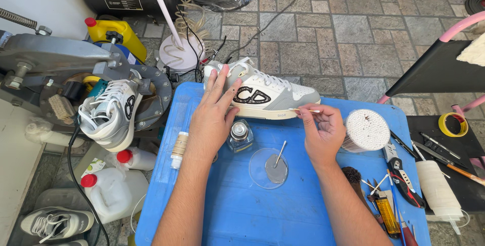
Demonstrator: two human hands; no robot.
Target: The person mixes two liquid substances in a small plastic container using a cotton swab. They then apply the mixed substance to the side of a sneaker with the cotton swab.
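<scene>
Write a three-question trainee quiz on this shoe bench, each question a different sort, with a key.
1. True or false: the left hand lies flat on the side of the grey and white sneaker.
2. What does the right hand pinch? A) a brush B) a thin stick C) a lighter
3. Fill in: the stick points at the sneaker's ____.

Key:
1. True.
2. B; the round tub of white sticks stands just right of that hand.
3. Sole edge, at the heel end; whether the tip touches it cannot be told.
</scene>
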